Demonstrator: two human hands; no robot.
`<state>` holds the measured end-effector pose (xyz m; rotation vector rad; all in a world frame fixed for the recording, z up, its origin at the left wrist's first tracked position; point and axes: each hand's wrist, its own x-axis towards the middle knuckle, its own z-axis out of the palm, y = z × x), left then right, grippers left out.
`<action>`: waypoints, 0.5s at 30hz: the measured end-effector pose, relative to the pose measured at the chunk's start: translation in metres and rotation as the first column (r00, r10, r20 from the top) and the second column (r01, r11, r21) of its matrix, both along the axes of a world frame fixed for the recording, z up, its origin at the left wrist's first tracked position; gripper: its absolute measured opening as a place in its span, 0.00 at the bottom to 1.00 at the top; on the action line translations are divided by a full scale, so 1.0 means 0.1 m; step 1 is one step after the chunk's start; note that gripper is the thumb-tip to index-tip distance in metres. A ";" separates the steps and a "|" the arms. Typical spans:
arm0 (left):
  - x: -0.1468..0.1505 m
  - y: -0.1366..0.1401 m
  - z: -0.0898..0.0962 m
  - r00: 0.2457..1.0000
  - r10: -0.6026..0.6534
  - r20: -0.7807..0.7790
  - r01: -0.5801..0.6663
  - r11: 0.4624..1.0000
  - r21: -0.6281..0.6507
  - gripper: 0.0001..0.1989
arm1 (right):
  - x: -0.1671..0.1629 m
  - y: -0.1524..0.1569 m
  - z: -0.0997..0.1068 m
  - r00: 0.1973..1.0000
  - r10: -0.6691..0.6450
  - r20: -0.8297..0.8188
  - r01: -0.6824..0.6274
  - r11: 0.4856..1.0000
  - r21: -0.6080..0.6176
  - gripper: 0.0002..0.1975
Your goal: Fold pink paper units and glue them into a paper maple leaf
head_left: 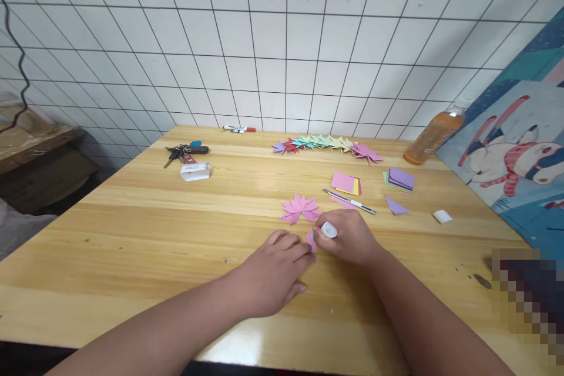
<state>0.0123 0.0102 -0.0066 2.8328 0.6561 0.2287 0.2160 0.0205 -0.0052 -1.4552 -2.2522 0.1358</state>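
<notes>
My right hand (pixel 348 236) is closed around a white glue stick (pixel 328 230), its round white end facing up. Under it on the table lies a small piece of pink paper (pixel 311 241). The fingertips of my left hand (pixel 277 273) rest on that piece, fingers stretched out flat and thumb apart. Part of the pink piece is hidden by my fingers. Just beyond both hands sits a fan of folded pink paper points (pixel 300 209), like half a flower.
Behind are a silver pen (pixel 349 201), pink and yellow sheets (pixel 345 183), a purple stack (pixel 400 178), a purple triangle (pixel 396 205) and a coloured folded-paper row (pixel 324 142). Keys (pixel 178 153) and a white box (pixel 195 171) lie left; an orange drink bottle (pixel 434 135) stands right.
</notes>
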 end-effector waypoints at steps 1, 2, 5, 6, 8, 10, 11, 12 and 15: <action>0.00 0.00 0.00 1.000 -0.002 0.000 0.002 1.000 0.000 0.22 | 0.02 0.00 0.00 1.000 -0.009 0.013 0.009 1.000 0.021 0.09; 0.00 0.00 0.00 1.000 -0.002 0.003 0.002 1.000 0.002 0.22 | 0.04 0.01 -0.01 1.000 -0.020 0.021 0.019 0.999 0.041 0.09; 0.01 0.03 -0.05 1.000 -0.001 0.019 0.001 1.000 0.020 0.20 | 0.10 0.01 -0.01 0.998 -0.064 -0.029 0.066 0.994 0.082 0.08; 0.02 0.04 -0.07 1.000 -0.004 0.023 0.003 1.000 0.031 0.19 | 0.13 0.01 0.00 0.991 -0.094 -0.094 0.104 0.990 0.099 0.08; 0.03 0.08 -0.12 0.999 -0.016 0.030 0.015 0.998 0.056 0.15 | 0.19 0.02 0.01 0.930 -0.198 -0.310 0.250 0.959 0.136 0.07; 0.06 0.12 -0.17 0.999 -0.025 0.043 0.022 0.997 0.077 0.13 | 0.27 0.06 0.04 0.737 -0.287 -0.612 0.435 0.894 0.105 0.08; 0.07 0.14 -0.19 0.998 -0.024 0.052 0.019 0.996 0.087 0.12 | 0.32 0.09 0.05 0.588 -0.293 -0.754 0.486 0.873 0.039 0.10; 0.08 0.16 -0.21 0.998 -0.031 0.056 0.025 0.995 0.097 0.11 | 0.37 0.12 0.05 0.417 -0.270 -0.868 0.482 0.875 -0.041 0.12; 0.14 0.22 -0.23 0.996 -0.051 0.074 0.041 0.990 0.132 0.08 | 0.54 0.22 0.03 -0.015 -0.202 -0.979 0.308 0.931 -0.197 0.21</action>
